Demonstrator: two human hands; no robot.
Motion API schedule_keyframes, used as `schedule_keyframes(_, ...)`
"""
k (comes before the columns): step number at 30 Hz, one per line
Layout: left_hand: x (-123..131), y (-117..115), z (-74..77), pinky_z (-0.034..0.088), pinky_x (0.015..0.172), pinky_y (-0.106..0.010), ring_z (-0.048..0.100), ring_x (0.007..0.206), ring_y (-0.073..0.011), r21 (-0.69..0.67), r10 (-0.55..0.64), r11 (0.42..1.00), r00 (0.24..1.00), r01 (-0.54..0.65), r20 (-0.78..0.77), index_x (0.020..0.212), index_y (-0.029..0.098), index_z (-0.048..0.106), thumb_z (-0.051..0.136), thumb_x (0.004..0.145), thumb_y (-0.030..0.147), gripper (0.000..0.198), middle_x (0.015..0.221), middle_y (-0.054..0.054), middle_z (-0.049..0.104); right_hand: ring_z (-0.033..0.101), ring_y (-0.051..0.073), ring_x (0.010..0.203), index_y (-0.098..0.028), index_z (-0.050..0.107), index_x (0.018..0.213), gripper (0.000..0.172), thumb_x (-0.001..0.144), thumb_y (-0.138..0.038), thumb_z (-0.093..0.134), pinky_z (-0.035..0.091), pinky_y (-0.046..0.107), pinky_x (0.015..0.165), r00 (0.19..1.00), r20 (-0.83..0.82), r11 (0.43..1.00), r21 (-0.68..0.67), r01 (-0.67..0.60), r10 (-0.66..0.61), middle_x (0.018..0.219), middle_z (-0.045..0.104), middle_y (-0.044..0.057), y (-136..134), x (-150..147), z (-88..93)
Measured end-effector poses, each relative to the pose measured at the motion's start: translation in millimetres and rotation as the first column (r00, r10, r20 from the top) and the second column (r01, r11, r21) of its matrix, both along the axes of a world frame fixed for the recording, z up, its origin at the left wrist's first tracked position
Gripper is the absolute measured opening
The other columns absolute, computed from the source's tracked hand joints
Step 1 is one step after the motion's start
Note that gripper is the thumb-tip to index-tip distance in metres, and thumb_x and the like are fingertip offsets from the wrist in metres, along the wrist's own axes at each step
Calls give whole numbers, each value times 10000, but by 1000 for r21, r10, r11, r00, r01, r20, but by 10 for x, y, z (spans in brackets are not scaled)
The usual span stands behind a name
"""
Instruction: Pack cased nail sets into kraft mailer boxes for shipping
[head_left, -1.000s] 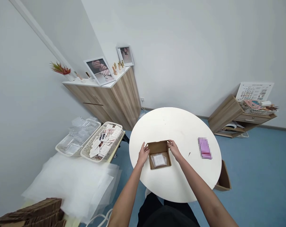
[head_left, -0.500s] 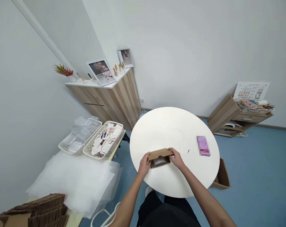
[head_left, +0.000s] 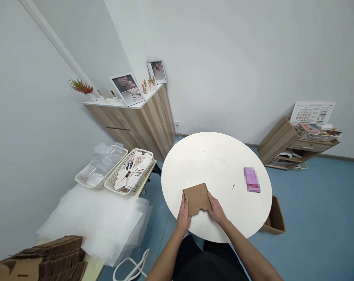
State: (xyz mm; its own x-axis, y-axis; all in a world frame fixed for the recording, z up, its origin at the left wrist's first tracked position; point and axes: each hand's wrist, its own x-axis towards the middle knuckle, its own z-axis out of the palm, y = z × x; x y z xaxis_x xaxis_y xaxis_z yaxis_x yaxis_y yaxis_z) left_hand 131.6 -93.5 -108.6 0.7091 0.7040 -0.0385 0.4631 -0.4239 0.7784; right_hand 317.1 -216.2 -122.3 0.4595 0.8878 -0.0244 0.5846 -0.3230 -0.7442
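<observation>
Cardboard mailer box [head_left: 197, 199], lid closed: your left hand [head_left: 183, 219] and right hand [head_left: 216, 211] grasp its sides. It rests on the round white table [head_left: 216, 160].

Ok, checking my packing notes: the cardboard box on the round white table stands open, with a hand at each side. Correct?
No: the head view shows the cardboard box shut, its lid down, not open. The rest holds: it sits on the round white table, with the left hand and right hand at its sides.
</observation>
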Motion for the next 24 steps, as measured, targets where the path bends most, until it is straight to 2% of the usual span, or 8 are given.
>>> schedule_keyframes(4,35,-48,-74,458,1037,-413,191,1444,-287,-99,82,991,995,-87,-57,1531,293,60,550,827,189,864,1603,-31,-4,406,242,1340,-288,141,1524,916,681,-92,442,363,455,1102,999,-32,1000,-9,-4,3,1523,365,22,-9,-53,-53)
schedule_keyframes(8,85,42,-26,398,1093,-402,243,1431,-274,-142,173,975,985,-174,-17,1491,245,287,565,770,125,781,1593,-56,159,432,234,1328,-266,207,1515,836,725,-132,445,374,424,1087,993,-115,995,-102,14,-26,1489,420,33,79,12,160)
schedule_keyframes(11,144,191,98,360,1125,-416,361,1382,-275,-186,275,946,961,-264,36,1381,222,483,600,727,105,675,1510,-70,382,551,229,1203,-288,311,1481,677,819,-215,428,440,390,999,986,-164,991,-131,17,-38,1380,547,27,182,107,454)
schedule_keyframes(15,238,403,356,488,1003,-372,594,1179,-246,-342,378,880,922,-331,81,1233,200,607,592,776,147,461,1268,-88,634,633,211,1037,-278,433,1418,523,901,-332,382,481,343,889,977,-190,984,-167,68,-100,1179,673,24,359,234,814)
schedule_keyframes(18,309,538,558,529,910,-364,648,1082,-253,-369,436,847,897,-381,74,1159,195,647,559,846,235,328,1155,-94,693,636,197,1022,-254,527,1344,469,918,-361,362,481,310,867,972,-169,974,-185,128,-160,1141,687,29,512,324,980)
schedule_keyframes(21,382,673,707,512,913,-359,647,1073,-249,-297,465,857,881,-422,91,1090,192,672,535,870,277,272,1157,-97,691,636,188,1028,-245,602,1247,412,920,-355,377,475,288,870,969,-137,963,-205,174,-204,1151,685,38,668,422,1080)
schedule_keyframes(24,447,821,789,510,874,-347,665,1002,-239,-207,451,880,890,-428,74,982,193,673,529,865,293,211,1049,-93,717,655,168,975,-242,634,1118,320,923,-332,396,485,262,822,967,-128,947,-263,182,-222,1070,704,36,820,534,1139)
